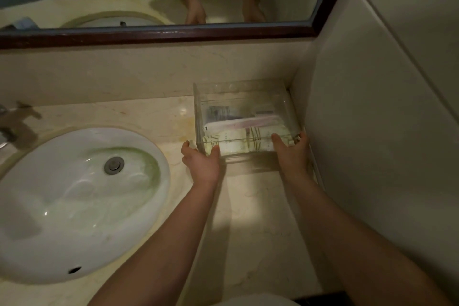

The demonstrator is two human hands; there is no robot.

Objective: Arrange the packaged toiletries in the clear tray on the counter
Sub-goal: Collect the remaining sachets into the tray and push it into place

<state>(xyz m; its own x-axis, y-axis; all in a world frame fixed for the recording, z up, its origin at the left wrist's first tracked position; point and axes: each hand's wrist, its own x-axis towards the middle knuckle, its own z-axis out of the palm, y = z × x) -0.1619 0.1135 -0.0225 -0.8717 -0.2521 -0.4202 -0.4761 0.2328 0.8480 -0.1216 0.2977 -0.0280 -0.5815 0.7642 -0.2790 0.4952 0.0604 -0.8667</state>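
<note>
two bare forearms reach in from the bottom edge, over a pale marble counter (248, 218), towards its far right corner. the left hand (202, 164) grips the near left corner of a clear tray (198, 112): its thumb is hooked over the near wall, and its fingers curl round the outside of the left wall. the right hand (291, 154) grips the near right corner in the same way, thumb on the near wall and fingers wrapped round the right side, close together. the fingertips of both hands are partly hidden behind the plastic.

the tray is a deep, see-through box with straight walls. it sits in the corner where the counter meets the low stone backsplash (149, 72) and the plain side wall (372, 131), near both. a dark shadow lies under its near edge; it is not possible to tell whether the tray rests on the counter or is raised a little.

inside, the packaged toiletries (238, 131) lie flat on the bottom: pale cream packets nearest the hands, a long pink and white packet behind them, and a grey and purple packet at the back.

to the left, a white oval sink (74, 206) is set into the counter, with a metal drain (114, 165) and a greenish stain around it. a tap (10, 126) shows at the far left edge. above the backsplash, a dark-framed mirror (173, 33) reflects the person's arms.
</note>
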